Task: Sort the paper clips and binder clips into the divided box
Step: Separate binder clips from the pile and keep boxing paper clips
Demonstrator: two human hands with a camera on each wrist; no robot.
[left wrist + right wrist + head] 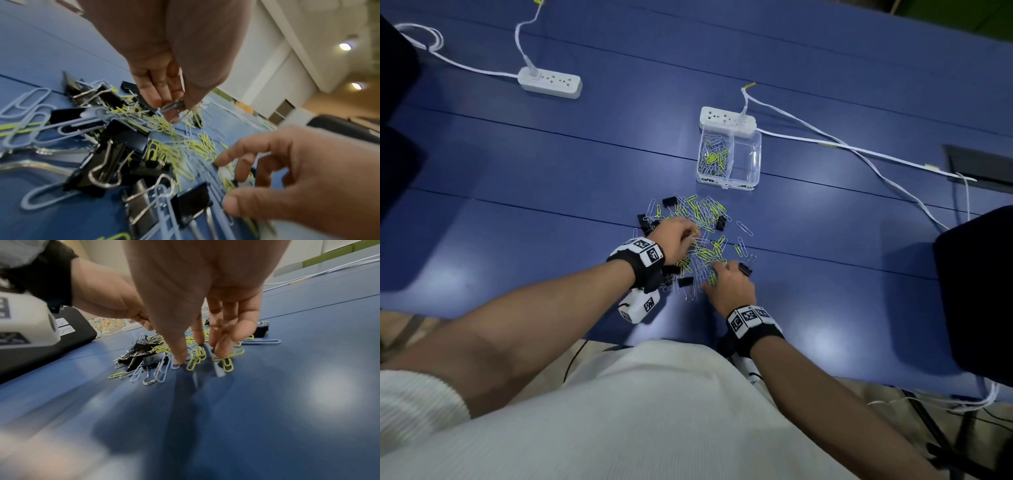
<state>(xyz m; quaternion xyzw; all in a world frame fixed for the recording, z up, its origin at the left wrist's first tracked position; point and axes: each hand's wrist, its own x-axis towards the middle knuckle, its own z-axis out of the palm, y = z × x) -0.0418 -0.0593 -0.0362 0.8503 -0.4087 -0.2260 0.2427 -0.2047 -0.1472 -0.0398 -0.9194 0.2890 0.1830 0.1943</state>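
A loose pile of pale and yellow paper clips point(702, 219) mixed with black binder clips point(668, 202) lies on the blue table point(517, 171). Beyond it stands the clear divided box point(757, 161); its left compartment point(714, 157) holds paper clips and its right compartment point(744, 161) looks empty. My left hand point(681, 236) hovers over the pile's left side and pinches silver paper clips point(172, 104) in its fingertips. My right hand point(722, 274) reaches into the near side, its fingers point(224, 344) fairly straight, tips pressing on yellow clips point(197, 353). Black binder clips point(107, 164) lie close below the left wrist.
A white power strip point(727, 120) touches the box's far side, and its cable point(859, 147) runs right. A second strip point(550, 82) lies far left. A dark object point(976, 291) sits at the right edge. The table's near edge point(688, 335) is just under my wrists.
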